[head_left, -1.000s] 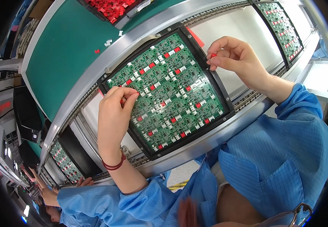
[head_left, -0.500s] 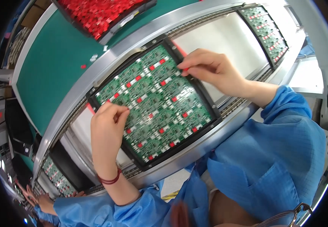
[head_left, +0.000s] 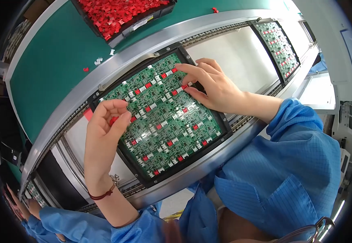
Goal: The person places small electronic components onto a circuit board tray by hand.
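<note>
A green circuit board panel [head_left: 159, 126] lies in a black frame [head_left: 186, 165], with small red and white connectors in slanting rows. My right hand [head_left: 210, 87] is over its far right part. At the thumb tip, a red connector [head_left: 184, 87] sits against the board, gripped by the fingers; the index finger reaches past it. Beside the panel's left edge is my left hand [head_left: 105, 127], fingers curled around small red connectors [head_left: 113, 120]. How many it holds is hidden.
A black bin [head_left: 131, 30] heaped with red connectors stands on the green table [head_left: 48, 73]. Loose white pieces [head_left: 98, 61] and a red one [head_left: 86, 69] lie nearby. Another framed panel [head_left: 279, 50] is further right on the conveyor rail [head_left: 245, 143]. Another person's blue sleeve [head_left: 68, 222] shows lower left.
My right hand has moved left from the frame's right edge onto the board, bringing a red connector to it. The left hand has turned and its fingers have loosened, showing red connectors inside.
</note>
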`<action>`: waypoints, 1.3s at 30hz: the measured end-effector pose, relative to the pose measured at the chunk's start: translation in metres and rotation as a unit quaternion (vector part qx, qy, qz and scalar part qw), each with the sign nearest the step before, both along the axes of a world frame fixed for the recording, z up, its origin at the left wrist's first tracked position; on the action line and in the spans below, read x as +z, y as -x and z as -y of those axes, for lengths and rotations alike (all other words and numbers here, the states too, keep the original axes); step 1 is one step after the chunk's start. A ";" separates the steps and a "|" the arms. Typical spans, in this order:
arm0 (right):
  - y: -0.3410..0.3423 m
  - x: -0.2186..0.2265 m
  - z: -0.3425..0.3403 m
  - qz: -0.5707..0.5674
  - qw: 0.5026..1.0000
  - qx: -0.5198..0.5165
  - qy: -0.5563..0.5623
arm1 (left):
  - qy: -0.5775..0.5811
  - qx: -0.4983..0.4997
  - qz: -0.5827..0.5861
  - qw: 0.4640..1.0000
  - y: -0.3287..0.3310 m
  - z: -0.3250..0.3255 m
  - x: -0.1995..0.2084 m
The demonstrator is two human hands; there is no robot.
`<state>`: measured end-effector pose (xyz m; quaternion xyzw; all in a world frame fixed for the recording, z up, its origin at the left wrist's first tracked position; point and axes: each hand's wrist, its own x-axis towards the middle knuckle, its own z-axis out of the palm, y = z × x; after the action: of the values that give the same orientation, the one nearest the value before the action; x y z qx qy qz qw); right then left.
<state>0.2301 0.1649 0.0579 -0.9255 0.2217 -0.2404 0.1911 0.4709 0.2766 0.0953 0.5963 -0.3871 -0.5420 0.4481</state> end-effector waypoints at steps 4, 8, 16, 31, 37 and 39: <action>-0.001 0.004 -0.003 -0.022 0.998 -0.018 0.052 | 0.022 0.006 -0.134 0.991 -0.001 0.001 0.001; -0.003 0.006 -0.002 -0.027 0.997 -0.017 0.072 | 0.047 0.025 -0.143 0.988 -0.004 -0.001 0.000; -0.001 0.008 -0.005 -0.046 0.995 -0.015 0.086 | -0.023 0.018 -0.133 0.991 -0.005 0.001 0.005; -0.006 0.008 -0.010 -0.039 0.993 -0.020 0.107 | 0.016 0.026 -0.090 0.995 -0.015 -0.004 -0.007; -0.006 0.011 -0.008 -0.075 0.993 -0.013 0.086 | 0.009 0.023 -0.084 0.996 -0.018 -0.005 -0.008; -0.005 0.011 -0.007 -0.073 0.993 -0.011 0.095 | 0.006 0.017 -0.089 0.996 -0.019 -0.006 -0.009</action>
<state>0.2354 0.1718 0.0685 -0.9522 0.2213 -0.1938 0.0827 0.4895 0.2825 0.0867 0.5495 -0.3387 -0.5828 0.4936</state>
